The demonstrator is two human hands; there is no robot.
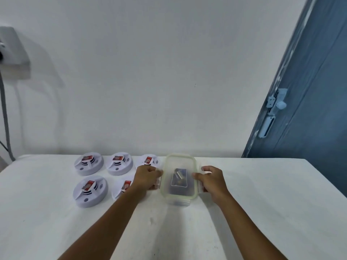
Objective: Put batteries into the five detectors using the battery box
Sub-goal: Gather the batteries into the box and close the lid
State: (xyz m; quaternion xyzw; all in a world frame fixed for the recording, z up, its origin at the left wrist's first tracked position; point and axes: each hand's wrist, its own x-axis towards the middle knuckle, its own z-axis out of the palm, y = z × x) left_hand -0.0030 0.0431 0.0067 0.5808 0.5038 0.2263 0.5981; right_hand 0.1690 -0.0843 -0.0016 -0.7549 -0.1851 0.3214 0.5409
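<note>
A clear plastic battery box (179, 198) with a lid and side clasps stands on the white table, with batteries (179, 178) showing through the lid. My left hand (147, 177) grips its left clasp and my right hand (211, 180) grips its right clasp. Left of the box lie several round white detectors with red labels: back left (88, 163), back middle (119, 163), back right (148, 160) partly behind my left hand, front left (90, 191), and front right (122, 188) partly under my left forearm.
The white table (262, 194) meets a white wall at its far edge. A blue door (309, 109) with a latch stands at the right. A grey box with a cable (13, 47) hangs on the wall at the far left.
</note>
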